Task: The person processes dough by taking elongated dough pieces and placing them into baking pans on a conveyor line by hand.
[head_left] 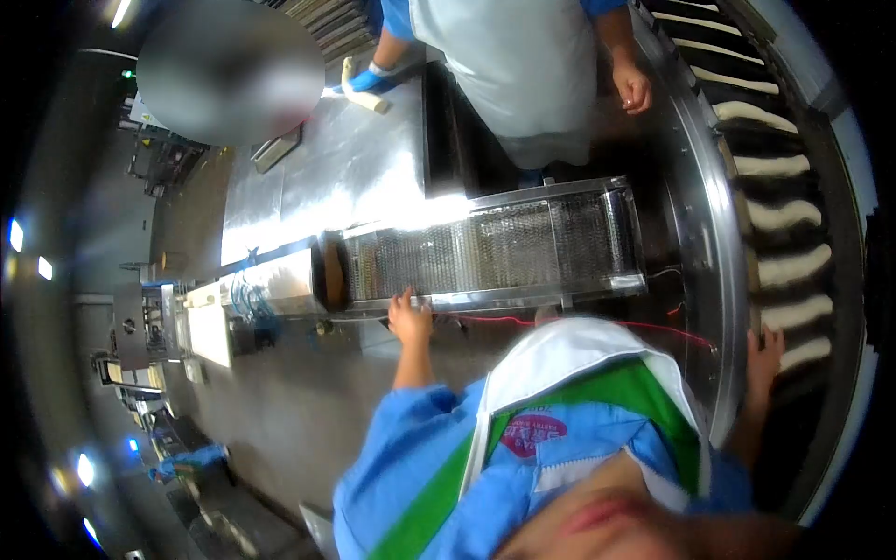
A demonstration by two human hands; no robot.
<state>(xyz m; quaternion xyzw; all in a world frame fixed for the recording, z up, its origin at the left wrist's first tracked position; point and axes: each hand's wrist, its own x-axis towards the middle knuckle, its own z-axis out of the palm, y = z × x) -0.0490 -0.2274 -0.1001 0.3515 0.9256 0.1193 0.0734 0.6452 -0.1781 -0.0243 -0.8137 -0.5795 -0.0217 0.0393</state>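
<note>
My left hand (411, 319) rests with its fingers apart on the near rail of a short metal mesh conveyor (513, 245). At the right, my right hand (765, 355) reaches over the metal edge of a long dark belt (763, 191), fingers stretched out and apart. Its fingertips are right by the end of a pale dough strip (806, 353). Several more dough strips lie crosswise on that belt, one after another, some straight and some wavy. Neither hand has anything in its grasp.
Across the mesh conveyor stands a co-worker in a white apron (518, 70); their blue-gloved hand (369, 82) is at a bent dough piece (357, 89) over a shiny steel table (327, 177). A red cord (597, 323) runs below the mesh conveyor. Machinery (168, 149) stands further left.
</note>
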